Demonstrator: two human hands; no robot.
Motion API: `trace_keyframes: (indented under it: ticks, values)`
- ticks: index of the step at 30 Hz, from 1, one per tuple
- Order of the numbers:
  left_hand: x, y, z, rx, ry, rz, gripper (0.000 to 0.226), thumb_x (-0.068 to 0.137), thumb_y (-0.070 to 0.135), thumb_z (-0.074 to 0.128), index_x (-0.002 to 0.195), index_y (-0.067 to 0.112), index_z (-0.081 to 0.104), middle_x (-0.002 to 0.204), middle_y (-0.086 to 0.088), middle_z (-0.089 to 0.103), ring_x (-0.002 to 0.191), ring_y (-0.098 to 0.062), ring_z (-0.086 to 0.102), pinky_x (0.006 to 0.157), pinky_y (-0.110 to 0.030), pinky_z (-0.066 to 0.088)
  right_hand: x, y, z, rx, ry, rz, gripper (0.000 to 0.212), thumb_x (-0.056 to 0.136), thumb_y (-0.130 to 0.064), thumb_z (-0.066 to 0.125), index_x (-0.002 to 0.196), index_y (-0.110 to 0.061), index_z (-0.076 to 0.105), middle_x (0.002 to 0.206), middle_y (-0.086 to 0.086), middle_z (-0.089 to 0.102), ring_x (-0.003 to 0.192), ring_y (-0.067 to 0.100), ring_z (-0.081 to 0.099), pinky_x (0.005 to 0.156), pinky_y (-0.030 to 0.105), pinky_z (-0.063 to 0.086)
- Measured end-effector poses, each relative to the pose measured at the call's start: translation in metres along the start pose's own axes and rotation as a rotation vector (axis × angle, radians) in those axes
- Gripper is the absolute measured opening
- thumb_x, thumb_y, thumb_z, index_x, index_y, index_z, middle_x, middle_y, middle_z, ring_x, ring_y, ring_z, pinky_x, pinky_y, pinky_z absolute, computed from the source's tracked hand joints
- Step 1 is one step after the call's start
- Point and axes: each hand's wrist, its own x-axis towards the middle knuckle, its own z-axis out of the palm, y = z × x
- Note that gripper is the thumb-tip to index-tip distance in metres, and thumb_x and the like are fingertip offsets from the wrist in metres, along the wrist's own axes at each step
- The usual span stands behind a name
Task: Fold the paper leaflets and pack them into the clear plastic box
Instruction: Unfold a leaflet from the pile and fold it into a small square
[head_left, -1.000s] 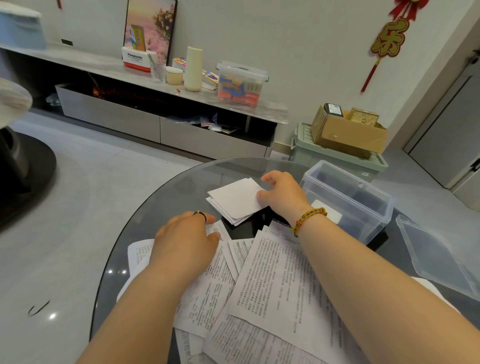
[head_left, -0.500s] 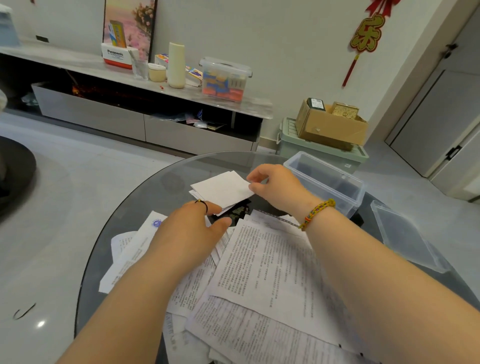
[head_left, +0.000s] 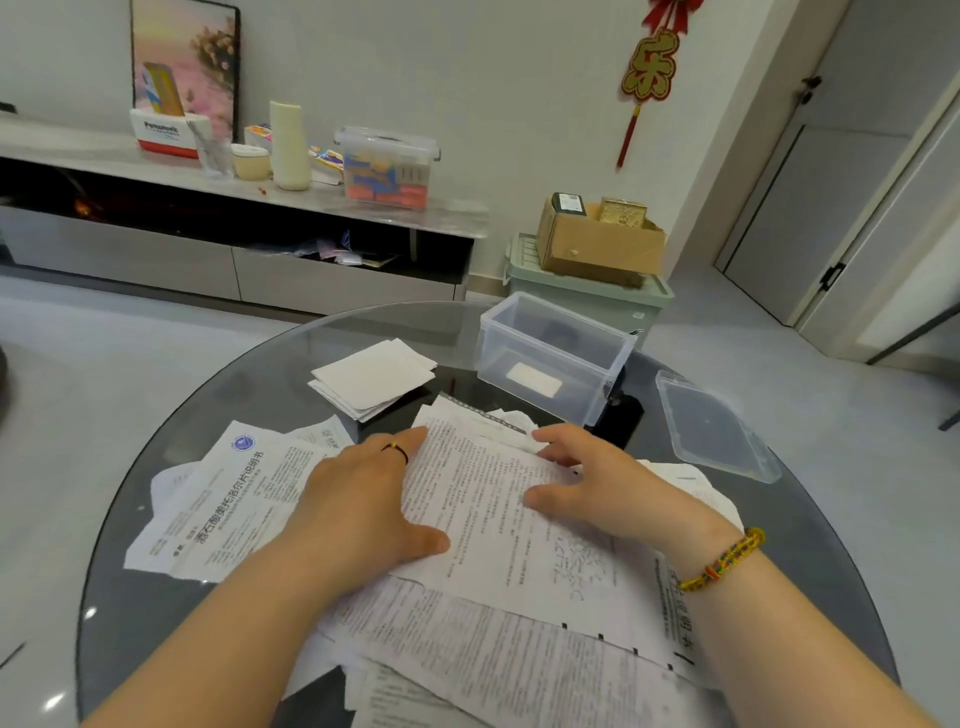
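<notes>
A heap of unfolded printed leaflets (head_left: 483, 525) covers the near half of the round glass table (head_left: 171, 467). My left hand (head_left: 363, 499) and my right hand (head_left: 597, 483) both rest flat on the top leaflet, fingers spread, holding nothing. A small stack of folded white leaflets (head_left: 371, 376) lies beyond them. The clear plastic box (head_left: 550, 353) stands open at the far right of the table with one folded paper (head_left: 535, 378) at its bottom. Its clear lid (head_left: 711, 426) lies to its right.
A large leaflet with big Chinese print (head_left: 208, 514) sticks out at the left. Behind the table stand a green bin (head_left: 587, 296) with a cardboard carton (head_left: 597, 244) on it and a long low cabinet (head_left: 234, 260).
My right hand let go of the folded stack and drew back onto the leaflet heap. My left hand moved right onto the top sheet. The view tilted to the right.
</notes>
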Motion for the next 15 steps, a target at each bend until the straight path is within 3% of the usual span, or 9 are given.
trace_keyframes:
  ticks: [5, 10, 12, 15]
  values:
    - [0.000, 0.000, 0.001, -0.037, 0.074, -0.006, 0.096, 0.075, 0.044, 0.067, 0.144, 0.034, 0.001, 0.149, 0.013, 0.022, 0.135, -0.013, 0.027, 0.109, -0.027, 0.023, 0.000, 0.005, 0.008, 0.208, 0.237, -0.063, 0.038, 0.085, -0.023, 0.061, 0.120, -0.029, 0.049, 0.106, -0.010, 0.051, 0.086, -0.001, 0.049, 0.058, 0.003, 0.040]
    - [0.001, 0.007, 0.001, -0.135, 0.151, 0.031, 0.084, 0.080, 0.028, 0.065, 0.142, 0.041, 0.009, 0.145, 0.015, 0.030, 0.130, -0.012, 0.033, 0.107, -0.028, 0.027, 0.002, 0.005, 0.003, 0.316, 0.318, -0.097, 0.021, 0.084, -0.018, 0.063, 0.101, -0.028, 0.056, 0.077, -0.007, 0.056, 0.072, 0.002, 0.052, 0.060, 0.002, 0.041]
    - [0.000, 0.010, 0.001, -0.275, 0.190, 0.048, 0.072, 0.084, 0.019, 0.060, 0.136, 0.048, 0.019, 0.125, 0.021, 0.046, 0.111, -0.005, 0.048, 0.091, -0.019, 0.040, 0.000, 0.005, 0.001, 0.308, 0.252, -0.075, 0.018, 0.083, -0.019, 0.064, 0.096, -0.028, 0.057, 0.071, -0.004, 0.055, 0.067, 0.007, 0.052, 0.061, 0.008, 0.040]
    - [0.000, 0.009, 0.000, -0.419, 0.270, 0.075, 0.061, 0.085, 0.012, 0.059, 0.108, 0.059, 0.029, 0.090, 0.022, 0.051, 0.082, 0.003, 0.050, 0.066, -0.005, 0.037, -0.004, 0.006, -0.004, 0.303, 0.142, -0.030, 0.019, 0.082, -0.020, 0.066, 0.098, -0.025, 0.060, 0.075, 0.001, 0.059, 0.069, 0.011, 0.056, 0.068, 0.016, 0.045]
